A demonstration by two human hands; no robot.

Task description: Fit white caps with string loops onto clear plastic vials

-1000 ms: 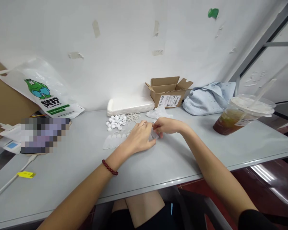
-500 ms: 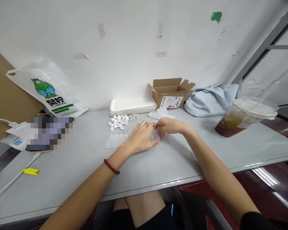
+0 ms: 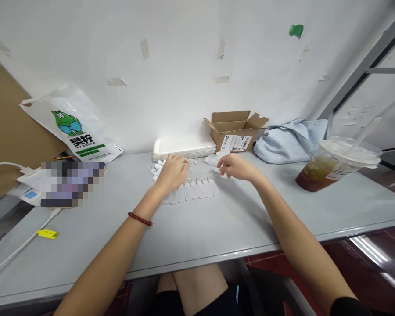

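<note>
A: Surface, room?
B: Smooth grey counter [image 3: 191, 245], white wall [image 3: 177, 66] with tape scraps, dark red floor [image 3: 342, 265].
A: Hidden?
B: Left hand [image 3: 174, 172] partly covers white caps [image 3: 156, 169]; fingers' grip, can't tell. Right hand [image 3: 234, 166]: fingers bent, can't tell if pinching.
A: Tags?
B: Thin, translucent, rounded, stringed tags [image 3: 200, 189], rowed mid-counter just before both hands.

From here, light falls evenly across the pale wall [image 3: 177, 92]. A soft shadow lies on the table [image 3: 184, 237] beside the right forearm [image 3: 291, 235]; white streaks glare off the glossy red floor [image 3: 345, 267]. The translucent pieces [image 3: 200, 190] look slightly soft, the cup [image 3: 317, 171] stretches outward, and coarse pixels mask one patch [image 3: 69, 184] at left.
</note>
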